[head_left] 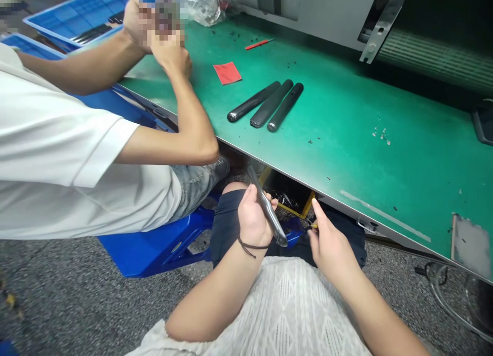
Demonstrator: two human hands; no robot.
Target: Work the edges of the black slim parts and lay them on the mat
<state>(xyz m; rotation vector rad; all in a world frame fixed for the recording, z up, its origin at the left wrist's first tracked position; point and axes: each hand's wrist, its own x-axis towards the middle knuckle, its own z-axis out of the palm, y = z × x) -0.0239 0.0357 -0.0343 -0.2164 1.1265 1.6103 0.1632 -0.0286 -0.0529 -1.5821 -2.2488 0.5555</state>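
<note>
My left hand (252, 217) is closed around a long dark metal rod (266, 208), held slanted over my lap below the table edge. My right hand (327, 240) sits just to the right of it, fingers pinched on a small yellow-tipped tool (313, 225) whose shape I cannot make out. Three more dark rods (265, 105) lie side by side on the green table (346, 140), a short reach ahead of my hands.
A co-worker in a white shirt (57, 155) sits at my left on a blue stool (154, 245), both hands raised over the table. Blue trays (80, 14) stand at the far left. A red card (227, 72) and a red stick (259, 44) lie on the table. A yellow bin (304, 208) sits under it.
</note>
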